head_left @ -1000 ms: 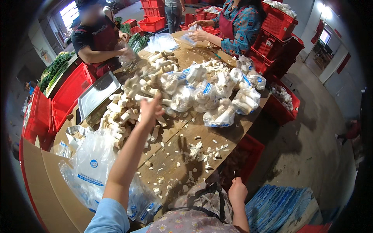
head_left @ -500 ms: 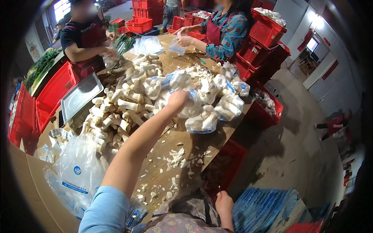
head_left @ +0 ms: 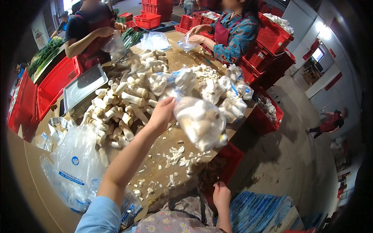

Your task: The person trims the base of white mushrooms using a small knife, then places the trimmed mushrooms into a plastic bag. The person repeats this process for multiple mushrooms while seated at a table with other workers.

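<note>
My left hand grips the gathered neck of a clear plastic bag of mushrooms and holds it up over the table. Thick, pale-stemmed king oyster mushrooms lie heaped to the left of that hand. Beyond the lifted bag, several other filled bags rest together on the tabletop. Low at the right, close to my body, my right hand is closed, thumb against fingers. Whatever it pinches is too small to make out. White mushroom trimmings are scattered on the brown table between my arms.
Empty printed plastic bags lie at the left, near a grey tray. Two co-workers handle bags across the table. Stacked red crates stand at the right; another crate sits below the table edge. A person walks on the floor beyond.
My left hand has lifted the filled bag off the group and drawn it nearer to me. My right hand stays low, raised slightly. The view has shifted a little.
</note>
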Demonstrator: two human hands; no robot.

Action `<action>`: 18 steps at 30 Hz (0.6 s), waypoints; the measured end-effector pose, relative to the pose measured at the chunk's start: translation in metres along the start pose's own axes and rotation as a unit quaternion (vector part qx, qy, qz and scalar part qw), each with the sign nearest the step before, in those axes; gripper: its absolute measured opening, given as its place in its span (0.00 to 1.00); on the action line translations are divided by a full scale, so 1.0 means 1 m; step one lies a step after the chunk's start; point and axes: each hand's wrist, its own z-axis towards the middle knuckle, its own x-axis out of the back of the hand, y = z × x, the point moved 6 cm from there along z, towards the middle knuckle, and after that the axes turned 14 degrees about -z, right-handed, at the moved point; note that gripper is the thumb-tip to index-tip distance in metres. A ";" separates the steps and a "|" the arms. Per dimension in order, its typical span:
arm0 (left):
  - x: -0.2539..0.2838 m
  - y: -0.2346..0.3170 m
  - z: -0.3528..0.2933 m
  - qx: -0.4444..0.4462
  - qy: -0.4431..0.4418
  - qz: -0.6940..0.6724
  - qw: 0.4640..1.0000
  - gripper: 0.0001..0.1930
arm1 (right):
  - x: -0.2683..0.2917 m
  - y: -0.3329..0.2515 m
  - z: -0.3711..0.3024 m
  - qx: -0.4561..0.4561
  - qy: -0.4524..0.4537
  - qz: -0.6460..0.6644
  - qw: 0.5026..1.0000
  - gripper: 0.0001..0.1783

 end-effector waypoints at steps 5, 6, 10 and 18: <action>0.122 -0.101 -0.062 0.150 0.086 -0.034 0.984 0.12 | -0.003 -0.014 0.011 0.029 -0.023 0.042 0.998 0.11; 0.155 -0.122 -0.075 0.183 0.124 0.060 0.973 0.12 | -0.003 -0.015 0.009 0.032 -0.030 0.060 0.997 0.11; 0.170 -0.096 -0.131 -0.018 0.164 0.494 0.854 0.13 | -0.027 -0.005 0.001 0.014 -0.076 0.054 0.996 0.10; 0.079 -0.049 -0.234 -0.088 0.083 0.557 0.822 0.06 | -0.037 -0.042 -0.008 0.097 -0.103 0.117 0.983 0.09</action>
